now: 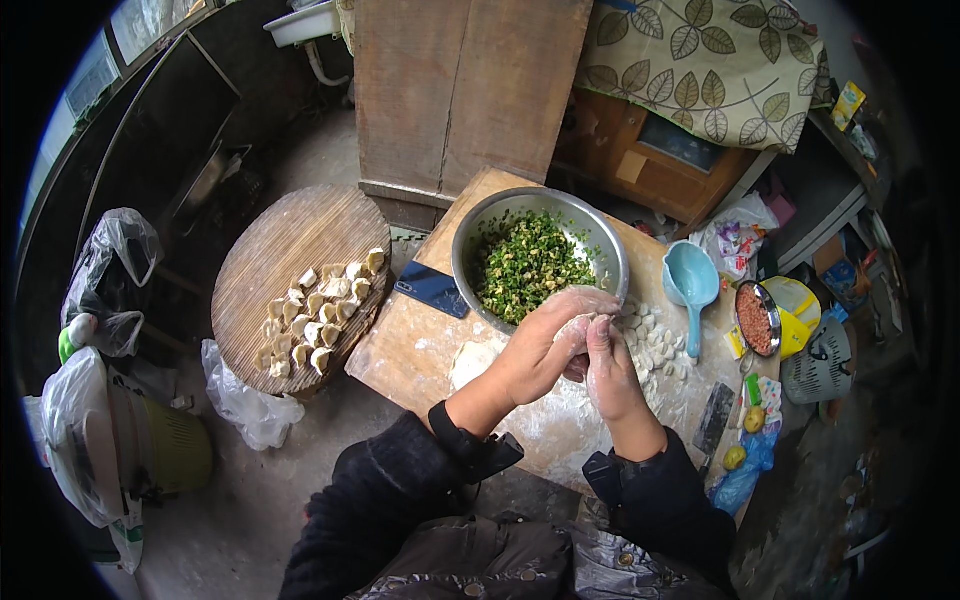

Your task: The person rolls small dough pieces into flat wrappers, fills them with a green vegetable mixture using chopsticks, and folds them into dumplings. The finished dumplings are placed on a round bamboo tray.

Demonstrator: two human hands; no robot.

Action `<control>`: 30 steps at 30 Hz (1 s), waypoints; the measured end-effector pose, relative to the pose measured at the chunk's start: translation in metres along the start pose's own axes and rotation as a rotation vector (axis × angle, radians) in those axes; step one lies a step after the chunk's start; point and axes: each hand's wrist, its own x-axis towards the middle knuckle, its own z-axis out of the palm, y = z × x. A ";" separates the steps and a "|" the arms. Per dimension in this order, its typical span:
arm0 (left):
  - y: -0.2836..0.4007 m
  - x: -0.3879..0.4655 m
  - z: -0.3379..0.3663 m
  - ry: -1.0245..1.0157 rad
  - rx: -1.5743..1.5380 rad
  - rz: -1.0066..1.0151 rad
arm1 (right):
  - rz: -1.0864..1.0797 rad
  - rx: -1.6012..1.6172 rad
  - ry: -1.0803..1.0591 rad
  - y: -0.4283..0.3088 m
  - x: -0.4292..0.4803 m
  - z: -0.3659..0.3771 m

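My left hand [544,341] and my right hand [615,371] meet over the floured wooden board [405,352], fingers closed together on a pale dumpling [576,328] that they mostly hide. Just beyond them stands a metal bowl [463,225] of chopped green filling [529,262]. A lump of dough [476,361] lies by my left forearm. Small dough pieces [660,341] are scattered right of my hands. On a round wooden board [277,232] at the left sit several folded dumplings [315,307].
A dark phone [431,289] lies left of the bowl. At the right are a blue ladle [690,274], a small bowl of pinkish food [756,319] and a cleaver [715,416]. A green bin [176,442] stands at the lower left, near a plastic bag [251,401].
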 end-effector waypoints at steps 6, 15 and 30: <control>0.005 -0.006 0.014 0.057 -0.241 -0.128 | -0.263 -0.403 0.188 -0.003 -0.002 0.011; -0.001 -0.012 0.029 0.201 -0.097 -0.032 | -0.561 -0.709 0.163 0.001 0.002 0.004; 0.005 -0.021 0.036 -0.227 0.540 0.044 | 0.116 0.366 -0.126 -0.008 -0.030 -0.052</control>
